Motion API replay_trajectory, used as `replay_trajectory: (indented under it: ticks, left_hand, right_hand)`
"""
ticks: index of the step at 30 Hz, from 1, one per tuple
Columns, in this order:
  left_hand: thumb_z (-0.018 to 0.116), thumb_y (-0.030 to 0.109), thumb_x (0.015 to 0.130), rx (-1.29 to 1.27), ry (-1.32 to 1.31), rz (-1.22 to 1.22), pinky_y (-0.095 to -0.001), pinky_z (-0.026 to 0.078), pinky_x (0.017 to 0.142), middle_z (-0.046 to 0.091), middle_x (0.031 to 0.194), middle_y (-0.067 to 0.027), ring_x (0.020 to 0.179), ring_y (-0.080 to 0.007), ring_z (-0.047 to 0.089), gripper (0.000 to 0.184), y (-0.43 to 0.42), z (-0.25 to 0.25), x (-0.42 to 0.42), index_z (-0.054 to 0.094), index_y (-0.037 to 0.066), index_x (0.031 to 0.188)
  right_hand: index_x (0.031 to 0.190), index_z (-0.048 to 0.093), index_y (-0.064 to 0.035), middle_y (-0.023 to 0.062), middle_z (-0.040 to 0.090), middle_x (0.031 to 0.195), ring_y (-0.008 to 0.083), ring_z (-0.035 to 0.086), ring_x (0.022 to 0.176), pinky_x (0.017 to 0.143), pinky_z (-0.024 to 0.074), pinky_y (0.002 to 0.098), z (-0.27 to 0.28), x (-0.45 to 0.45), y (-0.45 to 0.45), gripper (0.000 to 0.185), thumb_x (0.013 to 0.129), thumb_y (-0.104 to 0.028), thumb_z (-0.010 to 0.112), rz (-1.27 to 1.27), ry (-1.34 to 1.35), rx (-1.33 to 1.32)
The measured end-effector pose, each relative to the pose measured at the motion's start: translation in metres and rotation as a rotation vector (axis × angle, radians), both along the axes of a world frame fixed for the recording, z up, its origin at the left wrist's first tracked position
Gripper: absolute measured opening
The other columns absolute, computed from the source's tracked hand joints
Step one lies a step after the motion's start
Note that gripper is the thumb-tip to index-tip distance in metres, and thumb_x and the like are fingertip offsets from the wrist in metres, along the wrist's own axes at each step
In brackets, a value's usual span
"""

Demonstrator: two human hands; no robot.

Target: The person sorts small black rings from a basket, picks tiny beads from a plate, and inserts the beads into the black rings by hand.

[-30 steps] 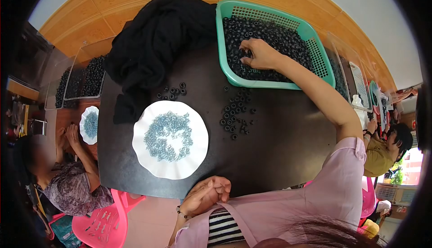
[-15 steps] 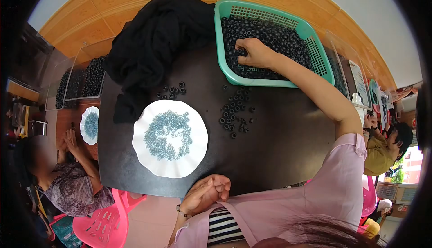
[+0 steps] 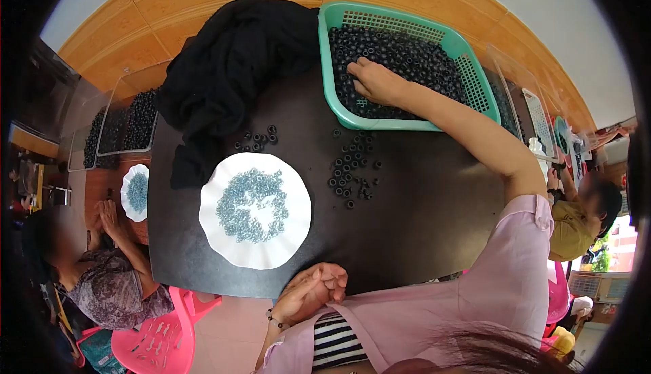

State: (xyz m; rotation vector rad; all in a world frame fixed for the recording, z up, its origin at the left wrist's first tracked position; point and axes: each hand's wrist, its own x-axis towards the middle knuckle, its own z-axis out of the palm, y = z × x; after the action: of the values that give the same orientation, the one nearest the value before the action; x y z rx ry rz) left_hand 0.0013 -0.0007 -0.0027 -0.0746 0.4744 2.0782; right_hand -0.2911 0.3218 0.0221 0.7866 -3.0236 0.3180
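Observation:
My right hand [image 3: 378, 82] reaches into a green plastic basket [image 3: 330, 96] filled with small black ring-shaped pieces [image 3: 413, 52]. Its fingers are curled down around pieces at the basket's left side; the fingertips are partly hidden. By the near table edge, my left hand [image 3: 315, 289] rests with the palm turned up and fingers curled in; whatever lies inside it is hidden. A white wavy-edged plate [image 3: 290, 242] with many small, clear bluish pieces [image 3: 234, 204] stands just beyond it. Loose black rings [image 3: 349, 167] lie between plate and basket, with several more [image 3: 258, 139] behind the plate.
A black cloth [image 3: 230, 62] is heaped at the back left of the dark table [image 3: 407, 238]. Clear bins [image 3: 129, 120] of black pieces and a second white plate [image 3: 126, 201] are at left. One person [image 3: 112, 276] sits left, another [image 3: 576, 228] right. A pink chair [image 3: 152, 337] stands at left.
My right hand has shifted slightly left within the basket, its fingers lower among the black pieces. My left hand stays in place. The view has moved a little.

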Motion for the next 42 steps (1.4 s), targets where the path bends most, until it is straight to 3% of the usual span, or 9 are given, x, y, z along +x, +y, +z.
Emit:
replay_trajectory:
  ticks: [7,10,13,18,20,28,34,40,42]
  left_hand:
    - [0.035,0.034,0.101,-0.006,0.004,0.017,-0.0349,0.042,0.076,0.052,0.101,-0.0121,0.079,-0.0190,0.051,0.040,0.000,-0.001,0.001,0.053,0.003,0.115]
    - [0.036,0.035,0.100,-0.011,0.011,0.020,-0.0346,0.043,0.076,0.052,0.101,-0.0121,0.079,-0.0192,0.052,0.039,0.000,-0.001,0.001,0.053,0.002,0.115]
    - [0.037,0.035,0.100,-0.010,0.022,0.022,-0.0342,0.044,0.075,0.052,0.101,-0.0121,0.080,-0.0194,0.053,0.039,0.000,-0.002,0.001,0.053,0.002,0.115]
    - [0.041,0.034,0.099,-0.002,-0.002,0.047,-0.0308,0.043,0.072,0.056,0.097,-0.0097,0.080,-0.0195,0.054,0.041,0.001,-0.001,0.003,0.052,-0.001,0.116]
    - [0.041,0.034,0.099,0.008,0.002,0.047,-0.0309,0.043,0.072,0.056,0.097,-0.0099,0.079,-0.0198,0.054,0.041,0.002,-0.002,0.003,0.052,-0.001,0.116]
    - [0.040,0.031,0.099,0.044,0.026,0.064,-0.0315,0.043,0.071,0.057,0.098,-0.0104,0.079,-0.0195,0.053,0.039,0.005,-0.003,0.002,0.052,-0.002,0.118]
    - [0.037,0.029,0.100,0.053,0.093,0.039,-0.0324,0.042,0.069,0.056,0.098,-0.0099,0.075,-0.0172,0.051,0.037,0.005,-0.005,0.002,0.052,0.001,0.119]
    - [0.039,0.029,0.100,0.062,0.106,0.038,-0.0314,0.041,0.068,0.056,0.097,-0.0091,0.075,-0.0164,0.050,0.036,0.003,-0.009,0.003,0.053,0.001,0.119]
    - [0.039,0.029,0.100,0.071,0.101,0.042,-0.0312,0.041,0.068,0.056,0.096,-0.0090,0.075,-0.0163,0.050,0.036,0.003,-0.010,0.005,0.053,0.001,0.119]
  right_hand:
    - [0.097,0.060,0.0027,0.0237,0.058,0.090,0.0414,0.058,0.087,0.078,0.0484,0.0449,0.005,-0.005,0.005,0.020,0.080,-0.008,0.059,0.074,0.076,-0.061]
    - [0.096,0.065,0.0026,0.0198,0.064,0.083,0.0325,0.065,0.077,0.070,0.0524,0.0382,0.012,-0.003,0.007,0.019,0.081,-0.008,0.061,0.021,0.084,-0.130]
    - [0.096,0.068,0.0030,0.0074,0.067,0.080,0.0085,0.062,0.060,0.053,0.0511,0.0231,0.032,0.002,0.006,0.021,0.083,-0.012,0.063,-0.336,-0.379,-0.484]
    - [0.096,0.069,0.0017,0.0043,0.066,0.081,0.0086,0.058,0.057,0.054,0.0496,0.0187,0.059,0.012,0.017,0.021,0.083,-0.014,0.065,-0.467,-0.532,-0.896]
    - [0.095,0.070,0.0011,0.0069,0.066,0.087,0.0096,0.060,0.069,0.060,0.0530,0.0199,0.076,0.027,0.019,0.023,0.082,-0.018,0.067,-0.414,-0.573,-0.982]
    - [0.097,0.068,0.0027,0.0029,0.063,0.071,0.0068,0.056,0.053,0.048,0.0466,0.0198,0.128,0.160,-0.031,0.023,0.085,-0.017,0.064,-0.406,-0.390,-0.790]
    - [0.098,0.066,0.0048,0.0032,0.062,0.070,0.0080,0.057,0.052,0.046,0.0469,0.0214,0.051,0.224,-0.050,0.019,0.085,-0.009,0.064,-0.471,-0.359,-0.850]
    - [0.103,0.064,0.0012,0.0108,0.058,0.079,0.0204,0.060,0.061,0.053,0.0459,0.0308,-0.021,0.242,-0.057,0.024,0.081,-0.010,0.067,-0.389,0.354,-0.391]
    - [0.105,0.065,-0.0014,0.0102,0.058,0.084,0.0221,0.058,0.064,0.057,0.0447,0.0325,-0.018,0.249,-0.066,0.027,0.080,-0.012,0.069,-0.444,0.259,-0.452]
